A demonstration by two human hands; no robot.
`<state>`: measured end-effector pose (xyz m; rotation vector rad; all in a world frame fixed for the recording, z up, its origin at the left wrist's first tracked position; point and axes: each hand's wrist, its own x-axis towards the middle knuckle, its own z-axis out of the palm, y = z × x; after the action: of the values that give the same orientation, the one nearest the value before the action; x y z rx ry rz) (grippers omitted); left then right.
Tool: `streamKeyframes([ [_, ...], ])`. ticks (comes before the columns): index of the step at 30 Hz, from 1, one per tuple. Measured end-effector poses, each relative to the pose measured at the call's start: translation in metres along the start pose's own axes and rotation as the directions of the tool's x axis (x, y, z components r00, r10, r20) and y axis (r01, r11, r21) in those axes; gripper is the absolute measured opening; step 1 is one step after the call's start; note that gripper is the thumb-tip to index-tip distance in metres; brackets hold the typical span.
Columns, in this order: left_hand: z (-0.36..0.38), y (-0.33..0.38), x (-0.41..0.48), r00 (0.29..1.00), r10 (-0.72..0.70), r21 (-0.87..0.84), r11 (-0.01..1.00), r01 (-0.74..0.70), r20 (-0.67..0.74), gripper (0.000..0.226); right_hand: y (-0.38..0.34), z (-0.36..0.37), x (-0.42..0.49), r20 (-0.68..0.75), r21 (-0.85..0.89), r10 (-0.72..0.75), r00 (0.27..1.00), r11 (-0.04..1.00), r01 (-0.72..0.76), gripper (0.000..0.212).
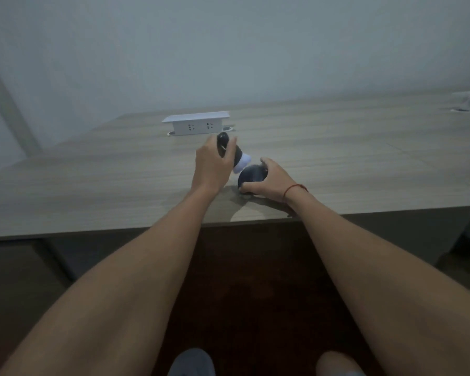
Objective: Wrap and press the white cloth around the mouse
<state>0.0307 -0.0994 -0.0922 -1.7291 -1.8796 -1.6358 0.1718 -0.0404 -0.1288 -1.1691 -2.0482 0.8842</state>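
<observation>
Right now the left hand curls its fingers around a dark stick-shaped handle with a white tip, tilted so the tip points down to the right. Just beside it, the right hand grips a round dark ball-shaped thing on the grey wooden table. Behind them sits a white plug box.

Left hand grips dark handled brush, white head touching dark round object held by right hand on wood desk.
</observation>
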Motion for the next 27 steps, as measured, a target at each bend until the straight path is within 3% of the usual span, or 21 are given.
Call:
streamKeyframes([
  [3, 0.009, -0.007, -0.005, 0.993, -0.005, 0.094, 0.996, -0.006, 0.115, 0.029, 0.001, 0.0, 0.002, 0.014, 0.021, -0.006, 1.0, 1.0, 0.006, 0.111],
  [9, 0.017, -0.011, -0.009, 0.999, -0.031, 0.13, 0.991, 0.028, 0.022, 0.029, -0.002, 0.005, 0.003, -0.053, -0.017, 0.012, 0.999, 1.0, -0.013, 0.11],
  [13, 0.013, -0.021, -0.014, 0.993, -0.101, 0.198, 0.976, 0.087, 0.066, 0.032, -0.002, 0.005, 0.001, -0.079, -0.018, 0.035, 0.996, 0.999, -0.037, 0.109],
  [19, 0.0, -0.002, 0.0, 1.0, -0.023, 0.022, 0.999, 0.023, -0.021, 0.021, -0.001, 0.004, 0.001, -0.067, -0.03, 0.016, 0.998, 0.999, -0.018, 0.106],
  [23, 0.009, 0.013, 0.016, 0.984, 0.057, 0.109, 0.991, -0.076, 0.167, 0.029, 0.001, 0.004, 0.003, -0.031, 0.014, -0.019, 0.999, 1.0, 0.019, 0.085],
  [27, 0.019, -0.01, 0.0, 0.979, -0.107, 0.22, 0.973, 0.067, 0.174, 0.031, 0.004, 0.003, 0.003, -0.021, 0.036, -0.013, 1.0, 0.999, 0.013, 0.105],
])
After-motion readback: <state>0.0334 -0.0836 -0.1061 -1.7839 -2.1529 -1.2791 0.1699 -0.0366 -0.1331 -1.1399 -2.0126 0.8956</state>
